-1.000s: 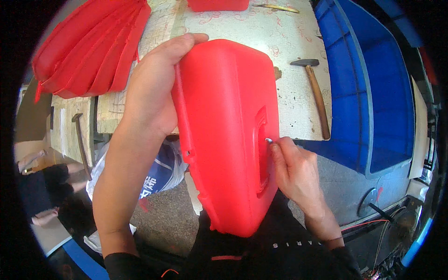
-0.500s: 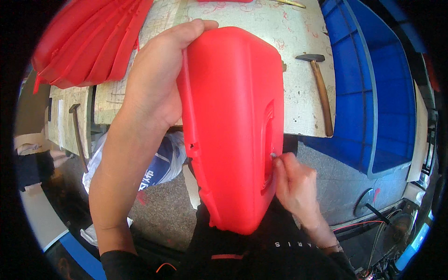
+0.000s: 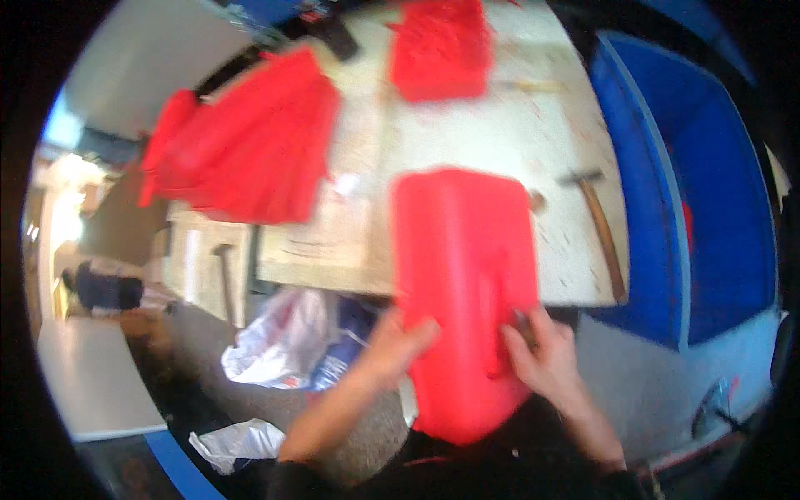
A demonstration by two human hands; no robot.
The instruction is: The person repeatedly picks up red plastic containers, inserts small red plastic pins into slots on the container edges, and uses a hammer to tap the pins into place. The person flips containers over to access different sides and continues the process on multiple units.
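A long red plastic shell (image 3: pixel 458 267) with a recessed handle-like slot stands tilted before me, its far end over the table's near edge. My left hand (image 3: pixel 400 346) grips its left edge, thumb lying on the front face. My right hand (image 3: pixel 542 354) is at the right edge beside the slot. Thumb and fingers there pinch a small dark tool (image 3: pixel 525 327), too blurred to name its kind. The shell's underside and the left fingers behind it are hidden.
On the pale table (image 3: pixel 575 275) lie a hammer (image 3: pixel 602 233), another red part (image 3: pixel 442 58) and stacked red shells (image 3: pixel 250 150). A second hammer (image 3: pixel 223 271) lies at left. A blue bin (image 3: pixel 679 275) stands right. Plastic bags (image 3: pixel 279 346) are below. A person (image 3: pixel 108 287) is far left.
My left hand has come down from the shell's far end to its lower left edge. The view has shifted, showing more of the table. My right hand stays by the slot.
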